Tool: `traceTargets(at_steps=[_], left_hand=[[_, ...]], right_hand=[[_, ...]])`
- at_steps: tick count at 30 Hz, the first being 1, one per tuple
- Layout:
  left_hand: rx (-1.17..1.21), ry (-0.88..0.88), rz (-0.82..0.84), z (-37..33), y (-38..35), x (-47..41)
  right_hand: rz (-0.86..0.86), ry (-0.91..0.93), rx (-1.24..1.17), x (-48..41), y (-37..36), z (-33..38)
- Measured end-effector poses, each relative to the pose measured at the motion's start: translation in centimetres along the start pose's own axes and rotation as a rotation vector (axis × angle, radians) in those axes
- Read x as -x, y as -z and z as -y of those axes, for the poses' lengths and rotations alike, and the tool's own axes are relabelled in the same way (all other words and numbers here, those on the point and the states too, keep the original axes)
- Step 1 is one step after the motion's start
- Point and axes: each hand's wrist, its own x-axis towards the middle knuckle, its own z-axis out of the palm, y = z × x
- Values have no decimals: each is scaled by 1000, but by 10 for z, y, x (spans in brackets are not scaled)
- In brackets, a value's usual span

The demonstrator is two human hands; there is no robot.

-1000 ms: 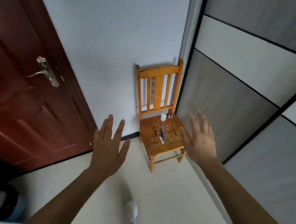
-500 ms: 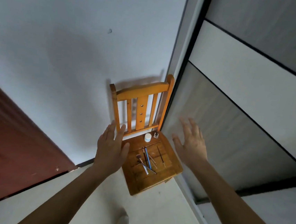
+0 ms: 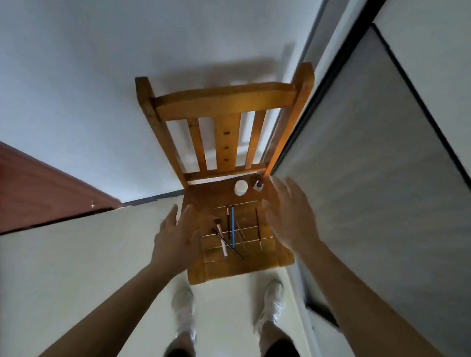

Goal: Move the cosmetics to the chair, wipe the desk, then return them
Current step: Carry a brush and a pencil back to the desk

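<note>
The cosmetics all sit on the seat of the wooden chair (image 3: 224, 99), which stands in the corner between the wall and the grey cupboard door (image 3: 386, 178). The table is out of sight, so we judge this to be the pick-up for the trip back.

Our left hand (image 3: 177, 236) hovers at the seat's left edge and our right hand (image 3: 291, 215) over its right side. Each grip is slack, fingers spread, holding nothing.

The white jar (image 3: 240, 187) and the small bottle (image 3: 258, 185) stand side by side at the back, just in front of the backrest. The blue pencil (image 3: 233, 227), the white-handled brush (image 3: 221, 240) and a few thin dark sticks (image 3: 258, 226) lie loose in the middle.

What worries us:
- A thin stick lies across the brush, so lifting one may flick the other off the front edge.
- The right hand is close to the bottle, and a careless sweep could tip it or push the jar out through the gap under the backrest.
- Scooping up too many slim pieces at once may let one slip to the floor.
</note>
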Motion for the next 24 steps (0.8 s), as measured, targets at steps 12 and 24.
traceTargets(at_steps=[12,24], left_hand=[[341,379,156,44,-210,-95],[201,453,-44,76,-299,-143]], right_hand=[[351,-64,13,-52,-230,-99],[300,-196,-83,-46,-351,-112]])
